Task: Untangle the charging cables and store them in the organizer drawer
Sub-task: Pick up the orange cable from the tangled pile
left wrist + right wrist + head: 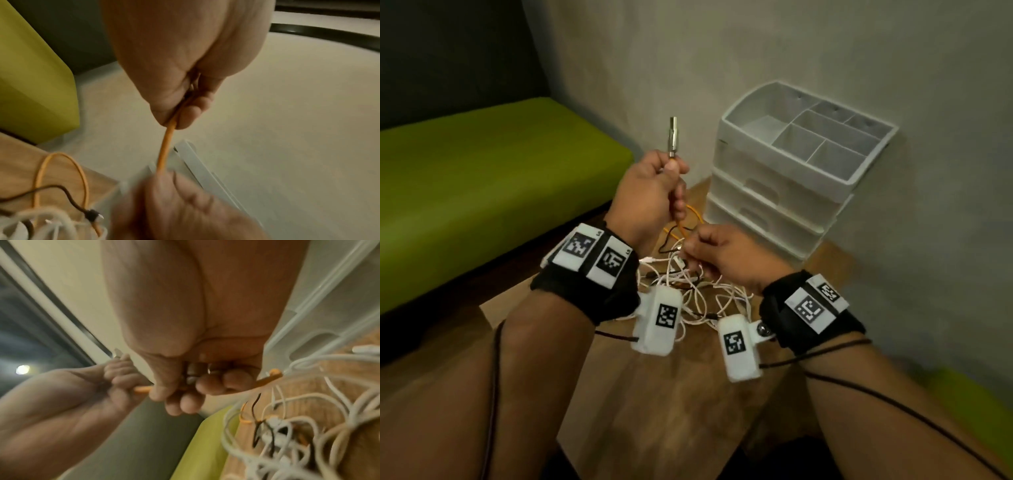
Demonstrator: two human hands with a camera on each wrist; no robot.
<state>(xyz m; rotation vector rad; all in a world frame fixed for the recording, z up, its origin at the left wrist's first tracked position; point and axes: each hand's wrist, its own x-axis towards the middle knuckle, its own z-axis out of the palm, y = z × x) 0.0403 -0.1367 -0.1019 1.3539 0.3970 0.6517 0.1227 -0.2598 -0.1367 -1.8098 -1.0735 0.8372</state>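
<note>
Fingers of the left hand curl round the orange cable just below its metal plug, which stands upright above the fist. Largest of the task's things, the white organizer stands against the wall at the far right of the wooden surface, its drawers closed and its top tray of compartments bare. Next in size, the tangle of cables, mostly white with a black strand, lies on the surface between the two wrists, near the organizer's front. From this heap the orange cable rises: a loop lies flat, then a straight run climbs steeply to the left hand, so its long axis is close to vertical. Right hand, lower and nearer the tangle, pinches this run with curled fingers where it leaves the heap. Both hands thus hold one cable, left above, right below, well clear of each other. Judged from this layout, freeing the orange cable calls for a pull upward and to the left, along the cable, while the right hand steadies it at the heap; the drawers lie to the right, nearer the right hand.
</note>
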